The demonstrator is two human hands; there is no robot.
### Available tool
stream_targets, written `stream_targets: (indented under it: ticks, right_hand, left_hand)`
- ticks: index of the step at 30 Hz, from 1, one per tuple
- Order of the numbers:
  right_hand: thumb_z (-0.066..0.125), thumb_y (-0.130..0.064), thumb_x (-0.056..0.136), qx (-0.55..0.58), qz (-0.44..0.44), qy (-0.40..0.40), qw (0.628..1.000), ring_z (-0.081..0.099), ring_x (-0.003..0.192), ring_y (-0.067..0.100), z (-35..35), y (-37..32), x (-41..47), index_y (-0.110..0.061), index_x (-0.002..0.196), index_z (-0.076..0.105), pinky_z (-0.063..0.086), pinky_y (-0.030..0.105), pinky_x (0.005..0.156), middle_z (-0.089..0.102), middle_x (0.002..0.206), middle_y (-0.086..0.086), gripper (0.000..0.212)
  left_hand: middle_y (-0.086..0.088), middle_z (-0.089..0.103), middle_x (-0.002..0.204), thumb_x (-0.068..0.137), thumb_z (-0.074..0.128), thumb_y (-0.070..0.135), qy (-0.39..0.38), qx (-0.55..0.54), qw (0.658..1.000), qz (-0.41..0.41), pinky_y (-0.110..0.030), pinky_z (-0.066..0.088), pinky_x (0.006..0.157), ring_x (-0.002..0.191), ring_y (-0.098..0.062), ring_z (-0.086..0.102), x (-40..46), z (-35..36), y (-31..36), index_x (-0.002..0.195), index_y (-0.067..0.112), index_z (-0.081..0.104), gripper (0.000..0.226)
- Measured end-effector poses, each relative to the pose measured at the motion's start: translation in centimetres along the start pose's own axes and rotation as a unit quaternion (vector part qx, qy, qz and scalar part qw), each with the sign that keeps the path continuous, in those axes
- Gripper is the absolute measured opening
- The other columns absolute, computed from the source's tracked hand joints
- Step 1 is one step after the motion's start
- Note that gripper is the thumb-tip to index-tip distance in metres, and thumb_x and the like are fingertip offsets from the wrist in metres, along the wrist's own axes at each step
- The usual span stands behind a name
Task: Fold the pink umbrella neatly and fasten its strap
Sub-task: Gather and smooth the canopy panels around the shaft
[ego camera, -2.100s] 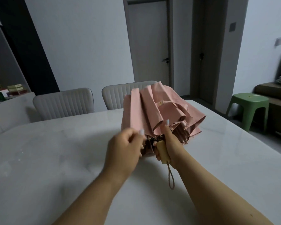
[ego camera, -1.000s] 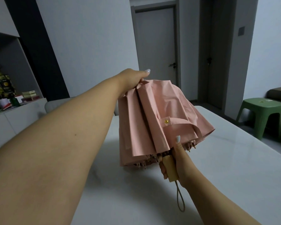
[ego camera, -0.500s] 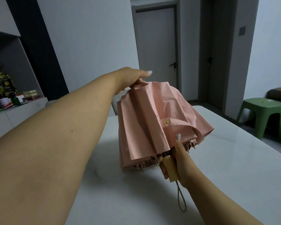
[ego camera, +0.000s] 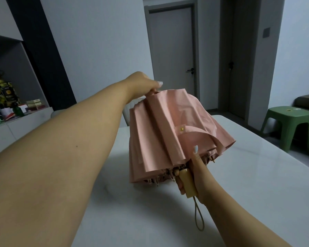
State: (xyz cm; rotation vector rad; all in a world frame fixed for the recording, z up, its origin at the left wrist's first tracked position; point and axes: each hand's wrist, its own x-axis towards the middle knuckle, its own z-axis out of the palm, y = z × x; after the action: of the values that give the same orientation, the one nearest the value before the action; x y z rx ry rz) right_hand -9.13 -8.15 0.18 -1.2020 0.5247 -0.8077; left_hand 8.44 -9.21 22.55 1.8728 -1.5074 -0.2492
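Note:
The collapsed pink umbrella (ego camera: 161,129) hangs in loose pleats above the white table (ego camera: 239,175), its top pointing away from me. My right hand (ego camera: 194,175) grips the pale wooden handle (ego camera: 186,183), thumb stretched up onto the canopy. A tan wrist loop (ego camera: 198,218) dangles from the handle. My left hand (ego camera: 143,84) reaches over and pinches the fabric at the umbrella's far top end. The strap with a gold snap (ego camera: 182,128) lies loose across the canopy, unfastened.
A green plastic stool (ego camera: 289,125) stands on the floor at the right, by a dark sofa. A low white cabinet (ego camera: 12,125) with boxes and mugs is on the left. A chair back shows behind the umbrella. Closed doors are in the far wall.
My left hand went from the canopy's near edge up to its far top end and has stayed there. The right hand keeps its grip on the handle.

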Motion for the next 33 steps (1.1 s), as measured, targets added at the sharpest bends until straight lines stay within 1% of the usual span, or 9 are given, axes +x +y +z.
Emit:
stream_targets:
  ticks: [2, 5, 11, 14, 17, 21, 25, 29, 33]
  right_hand:
    - [0.049, -0.083, 0.061, -0.003, -0.011, 0.004, 1.0, 0.052, 0.044, 0.023, 0.0, 0.0, 0.1, -0.002, 0.081, 0.055, 0.047, 0.029, 0.044, 0.056, 0.069, 0.016, 0.084]
    - [0.047, -0.084, 0.057, -0.009, 0.007, 0.008, 1.0, 0.053, 0.047, 0.024, 0.0, 0.0, 0.0, -0.002, 0.079, 0.055, 0.049, 0.031, 0.047, 0.058, 0.068, 0.015, 0.084]
    - [0.044, -0.049, 0.089, -0.019, 0.003, 0.018, 1.0, 0.05, 0.042, 0.021, 0.3, -0.2, -0.3, -0.002, 0.076, 0.054, 0.046, 0.028, 0.043, 0.058, 0.063, 0.012, 0.05]
    - [0.033, -0.058, 0.095, -0.01, 0.008, 0.023, 1.0, 0.051, 0.043, 0.021, 0.2, -0.2, -0.4, -0.003, 0.073, 0.055, 0.047, 0.028, 0.044, 0.059, 0.062, 0.013, 0.064]
    - [0.046, -0.081, 0.065, 0.004, 0.002, 0.016, 1.0, 0.052, 0.044, 0.024, 0.2, -0.3, -0.3, -0.002, 0.079, 0.055, 0.047, 0.029, 0.044, 0.057, 0.064, 0.014, 0.081]
    - [0.047, -0.077, 0.058, 0.013, -0.008, 0.015, 1.0, 0.053, 0.045, 0.024, 0.1, -0.1, -0.2, -0.001, 0.091, 0.054, 0.048, 0.03, 0.044, 0.057, 0.068, 0.017, 0.084]
    - [0.046, -0.079, 0.057, 0.01, -0.013, 0.013, 1.0, 0.053, 0.046, 0.024, 0.2, 0.1, -0.2, -0.002, 0.09, 0.055, 0.049, 0.031, 0.046, 0.057, 0.072, 0.019, 0.084]
    - [0.048, -0.076, 0.061, 0.006, -0.009, 0.026, 1.0, 0.053, 0.044, 0.023, 0.2, 0.0, -0.2, -0.002, 0.086, 0.055, 0.047, 0.029, 0.045, 0.057, 0.069, 0.019, 0.078]
    - [0.05, -0.081, 0.062, 0.0, -0.012, 0.029, 1.0, 0.054, 0.044, 0.023, 0.2, 0.0, -0.2, -0.001, 0.081, 0.056, 0.047, 0.029, 0.044, 0.056, 0.067, 0.019, 0.083]
  left_hand:
    - [0.0, 0.065, 0.078, 0.087, 0.065, 0.04, 0.008, 0.047, 0.999, -0.006, -0.026, 0.041, 0.079, 0.075, -0.012, 0.059, -0.4, 0.2, 0.3, 0.072, 0.012, 0.066, 0.032]
    - [0.002, 0.069, 0.07, 0.086, 0.069, 0.032, -0.007, -0.067, 0.998, 0.01, -0.033, 0.037, 0.09, 0.071, -0.007, 0.064, -0.5, -0.1, 0.6, 0.079, 0.013, 0.064, 0.021]
    - [0.0, 0.069, 0.071, 0.096, 0.052, 0.01, -0.081, -0.316, 0.945, 0.025, -0.018, 0.048, 0.063, 0.072, -0.009, 0.065, -0.6, -0.1, 0.9, 0.09, 0.012, 0.062, 0.012]
    - [0.002, 0.071, 0.07, 0.096, 0.052, 0.013, -0.076, -0.282, 0.956, 0.029, -0.021, 0.043, 0.069, 0.076, -0.01, 0.063, -0.6, -0.3, 0.8, 0.094, 0.014, 0.06, 0.009]
    - [0.001, 0.068, 0.058, 0.096, 0.052, 0.022, -0.049, -0.225, 0.973, 0.018, -0.028, 0.032, 0.066, 0.057, -0.011, 0.056, -0.7, -0.4, 1.1, 0.089, 0.015, 0.055, 0.011]
    - [-0.003, 0.056, 0.047, 0.098, 0.045, 0.028, -0.026, -0.309, 0.951, -0.021, -0.028, 0.032, 0.056, 0.046, -0.013, 0.051, -1.0, -0.4, 1.5, 0.084, 0.011, 0.049, 0.023]
    - [0.001, 0.057, 0.059, 0.098, 0.047, 0.04, -0.007, -0.149, 0.989, -0.004, -0.028, 0.036, 0.069, 0.058, -0.011, 0.05, -1.0, 0.3, 1.7, 0.094, 0.01, 0.058, 0.033]
    - [-0.001, 0.06, 0.049, 0.098, 0.046, 0.034, -0.022, -0.334, 0.942, -0.001, -0.029, 0.036, 0.06, 0.053, -0.013, 0.056, -1.5, -0.2, 2.7, 0.088, 0.012, 0.055, 0.026]
    - [0.002, 0.059, 0.053, 0.096, 0.053, 0.031, 0.032, -0.217, 0.976, 0.017, -0.034, 0.04, 0.079, 0.059, -0.014, 0.056, -1.1, 0.1, 2.7, 0.092, 0.015, 0.057, 0.017]
